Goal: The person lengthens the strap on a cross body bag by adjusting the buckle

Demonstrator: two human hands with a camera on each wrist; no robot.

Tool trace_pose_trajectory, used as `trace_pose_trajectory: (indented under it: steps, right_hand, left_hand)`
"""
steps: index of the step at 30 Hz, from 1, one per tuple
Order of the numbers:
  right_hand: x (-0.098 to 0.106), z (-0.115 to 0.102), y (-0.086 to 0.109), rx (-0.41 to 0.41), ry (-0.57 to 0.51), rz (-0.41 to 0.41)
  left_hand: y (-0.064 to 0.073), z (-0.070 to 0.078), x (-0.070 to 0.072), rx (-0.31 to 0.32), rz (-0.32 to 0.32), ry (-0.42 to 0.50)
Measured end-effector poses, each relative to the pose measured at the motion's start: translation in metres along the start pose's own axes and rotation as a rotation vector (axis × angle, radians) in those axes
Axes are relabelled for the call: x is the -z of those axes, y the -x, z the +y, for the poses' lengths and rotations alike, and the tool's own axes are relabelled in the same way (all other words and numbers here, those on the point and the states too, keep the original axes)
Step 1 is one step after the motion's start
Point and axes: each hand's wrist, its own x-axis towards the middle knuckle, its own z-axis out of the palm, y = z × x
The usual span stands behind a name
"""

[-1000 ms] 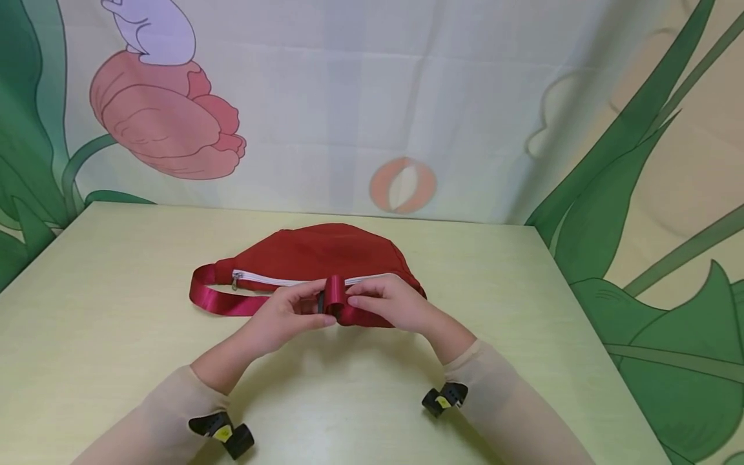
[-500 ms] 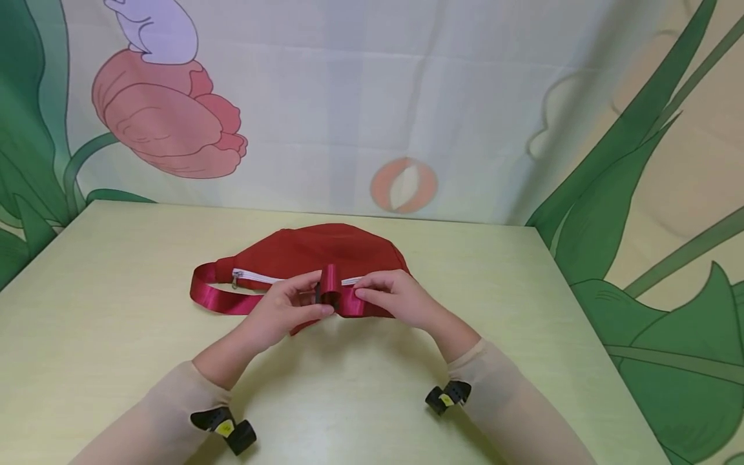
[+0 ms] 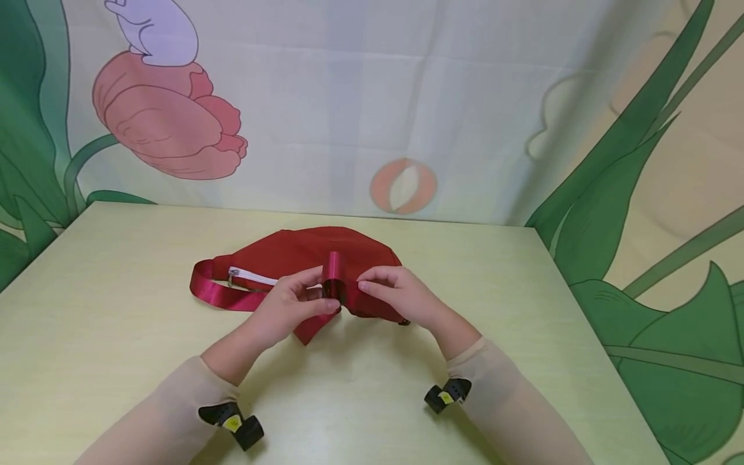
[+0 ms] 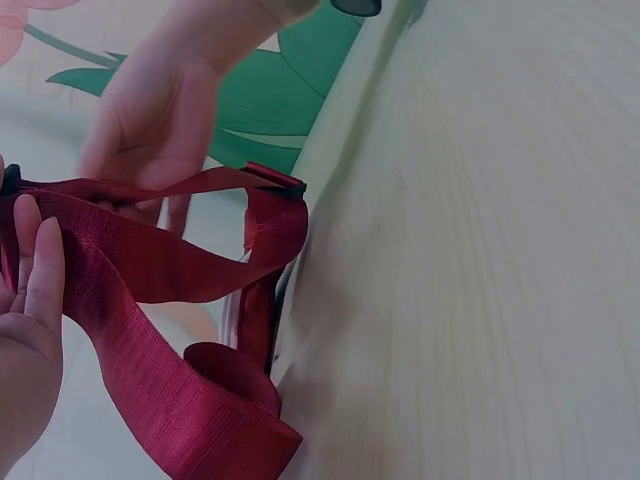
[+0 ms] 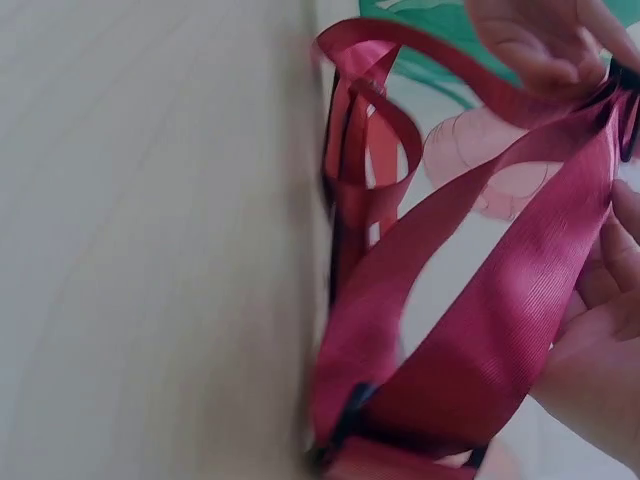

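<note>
A red waist bag (image 3: pixel 325 248) with a white zipper lies on the table, its magenta webbing strap (image 3: pixel 227 297) curving off at the left. In front of the bag, my left hand (image 3: pixel 290 310) pinches the strap at a black slider (image 5: pixel 628 100), thumb nearest me. A loop of webbing (image 3: pixel 334 266) stands up from that spot, and a loose strap end (image 3: pixel 314 328) hangs below it. Just to the right, my right hand (image 3: pixel 403 294) pinches the strap between thumb and fingers. A second black buckle (image 5: pixel 350 420) shows low in the right wrist view.
The pale wooden table (image 3: pixel 360 413) carries the bag. Behind it hangs a printed cloth backdrop (image 3: pixel 302 116) with flowers and leaves. Each sleeve bears a small black camera, one on the left wrist (image 3: pixel 235 423) and one on the right (image 3: pixel 447 395).
The webbing loop at my left hand has risen taller. My right hand has shifted slightly up and away to the right. The loose strap end has come into view below the left hand.
</note>
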Motion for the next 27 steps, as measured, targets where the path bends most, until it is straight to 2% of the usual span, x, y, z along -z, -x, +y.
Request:
trace_pose_trajectory:
  steps: [6,10,12,19,27]
  right_hand:
    - [0.0,0.002,0.0,-0.033,-0.053,0.018]
    - [-0.003,0.001,-0.002,-0.02,-0.103,-0.008]
    - [-0.003,0.001,-0.002,-0.02,-0.09,-0.008]
    - [0.002,0.006,0.0,-0.048,-0.001,0.039]
    - [0.002,0.002,0.0,0.029,-0.063,0.017]
  left_hand:
    - [-0.003,-0.002,0.0,0.032,-0.005,0.036]
    - [-0.006,-0.005,-0.003,0.023,-0.023,0.015]
    - [-0.006,-0.004,-0.003,0.007,-0.028,-0.001]
    - [-0.007,0.002,0.0,-0.02,0.022,-0.037]
    - [-0.012,0.002,-0.009,0.008,0.005,-0.087]
